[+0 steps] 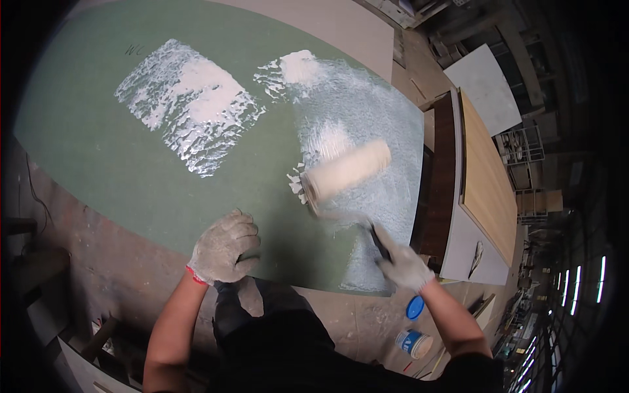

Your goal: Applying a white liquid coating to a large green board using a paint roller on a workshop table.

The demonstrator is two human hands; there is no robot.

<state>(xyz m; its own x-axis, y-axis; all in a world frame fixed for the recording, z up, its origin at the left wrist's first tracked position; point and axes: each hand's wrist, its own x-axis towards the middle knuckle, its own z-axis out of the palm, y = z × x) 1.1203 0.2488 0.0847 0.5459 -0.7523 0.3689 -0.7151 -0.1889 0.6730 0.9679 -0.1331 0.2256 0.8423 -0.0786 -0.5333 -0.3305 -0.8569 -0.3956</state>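
My right hand (405, 267), in a pale work glove, grips the dark handle of a paint roller (347, 170). Its cream sleeve lies on a large green board (278, 141), blurred by motion. Around the roller, a thin whitish coat (367, 92) covers the board's right side, with thicker white spots. Farther left is a thick patch of white, wet-looking liquid (196, 98). My left hand (226, 249), gloved with a red cuff, hovers at the board's near edge. Its fingers are curled in loosely, and no object shows in them.
On the floor at the lower right stand a blue-and-white tub (413, 342) and a round blue lid (415, 306). Right of the board is a stack of panels with a wood-coloured top (488, 177). A white panel (483, 88) lies farther back. A cable (36, 190) runs along the left.
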